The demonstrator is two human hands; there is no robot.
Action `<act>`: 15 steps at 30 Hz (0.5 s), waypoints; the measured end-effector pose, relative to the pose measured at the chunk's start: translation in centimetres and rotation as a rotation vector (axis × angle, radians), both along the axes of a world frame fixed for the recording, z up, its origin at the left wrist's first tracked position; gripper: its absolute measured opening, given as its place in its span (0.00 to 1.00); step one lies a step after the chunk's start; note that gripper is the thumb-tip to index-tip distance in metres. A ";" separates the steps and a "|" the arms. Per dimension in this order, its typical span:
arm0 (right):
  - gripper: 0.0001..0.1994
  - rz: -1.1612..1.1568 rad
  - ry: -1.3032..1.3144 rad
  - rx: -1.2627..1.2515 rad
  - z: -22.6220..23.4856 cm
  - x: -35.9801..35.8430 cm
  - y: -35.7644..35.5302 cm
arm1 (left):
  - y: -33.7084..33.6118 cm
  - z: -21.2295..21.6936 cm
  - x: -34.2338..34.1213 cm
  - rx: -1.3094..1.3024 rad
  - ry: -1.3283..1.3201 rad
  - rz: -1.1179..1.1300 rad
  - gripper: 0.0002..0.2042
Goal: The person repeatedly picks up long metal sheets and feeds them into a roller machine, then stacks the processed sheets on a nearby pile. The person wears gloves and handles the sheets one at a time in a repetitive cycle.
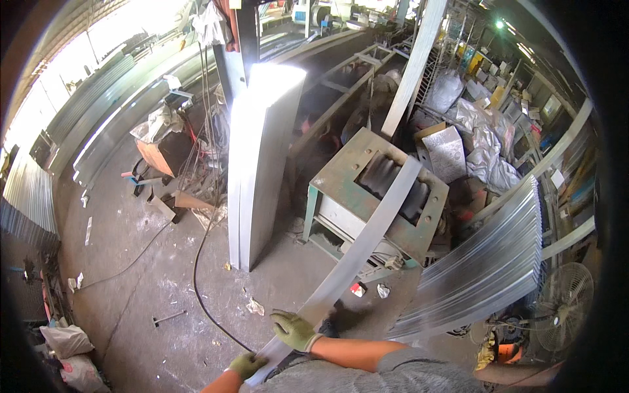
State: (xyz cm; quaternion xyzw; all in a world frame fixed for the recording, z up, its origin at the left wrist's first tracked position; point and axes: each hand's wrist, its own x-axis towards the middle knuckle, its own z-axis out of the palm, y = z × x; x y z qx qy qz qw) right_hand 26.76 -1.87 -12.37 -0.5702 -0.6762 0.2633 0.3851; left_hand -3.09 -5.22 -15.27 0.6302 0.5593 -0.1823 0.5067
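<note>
Both gloved hands sit right at the near edge, clamped on a long flat metal strip [357,252]. Left hand [246,364] pinches the near end of the strip from the left side, fingers curled over it. Right hand [293,329] sits a bit further up, fingers wrapped over the strip's top face, thumb side hidden so I can't tell how tight the grip is.

Strip itself is dull grey, smooth, narrow and dead straight. It runs from the hands up and to the right, landing on the dark rollers of a green rolling machine [373,200] in the middle of the scene.

Biggest stuff around: a stack of shiny ribbed sheets [485,268] lying on the right, just beside the machine. Left of the machine a tall bent metal panel [259,164] stands upright on the concrete floor [144,275], catching hard glare at its top. Far right, low down, there's a round fan [565,301]. A black cable [200,275] snakes over the floor near the panel's foot.
</note>
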 end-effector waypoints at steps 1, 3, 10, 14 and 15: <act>0.15 0.020 0.109 0.025 0.3 0.4 0.1 | -1.2 0.1 -2.2 0.046 0.004 -0.001 0.40; 0.16 -0.149 0.016 0.108 0.8 3.3 0.6 | -2.9 0.6 -6.3 0.057 0.016 0.003 0.35; 0.30 -0.885 0.007 0.000 -0.1 15.3 2.1 | -3.0 4.5 -8.7 0.190 -0.058 0.213 0.22; 0.41 -0.675 1.040 -0.466 0.9 18.5 3.5 | 0.2 7.2 -5.6 0.473 0.159 0.067 0.19; 0.44 -0.638 1.136 -0.438 1.8 18.7 4.3 | 1.2 8.0 -5.2 0.694 0.075 0.000 0.15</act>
